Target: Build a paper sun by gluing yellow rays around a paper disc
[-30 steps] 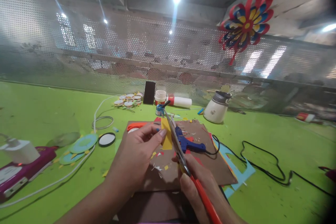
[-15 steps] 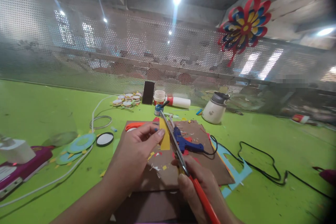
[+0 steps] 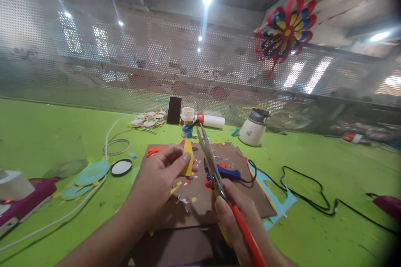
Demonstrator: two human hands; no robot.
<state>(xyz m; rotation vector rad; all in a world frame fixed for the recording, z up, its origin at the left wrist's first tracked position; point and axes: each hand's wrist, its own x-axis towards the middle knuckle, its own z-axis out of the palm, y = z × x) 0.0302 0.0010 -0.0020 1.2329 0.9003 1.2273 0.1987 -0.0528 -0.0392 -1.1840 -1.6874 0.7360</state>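
Note:
Pinched between the thumb and fingers of my left hand is a small piece of yellow paper, held upright and narrower at its top. My right hand is wrapped round the orange handles of a pair of scissors. Their blades point up and away, a little parted, just right of the paper and apart from it. Below both hands lies a brown cardboard sheet strewn with paper scraps. On it, partly behind the blades, rests a blue glue gun.
An orange-handled tool lies behind my left hand. Farther back stand a phone, a blue jar and a white kettle-like jug. A black cord runs right; a purple power strip sits left. Blue paper discs lie nearby.
The scissors have drawn away from the yellow paper, and their blades have parted. The paper now looks smaller and tapered, turned in my left fingers. The whole view has shifted slightly.

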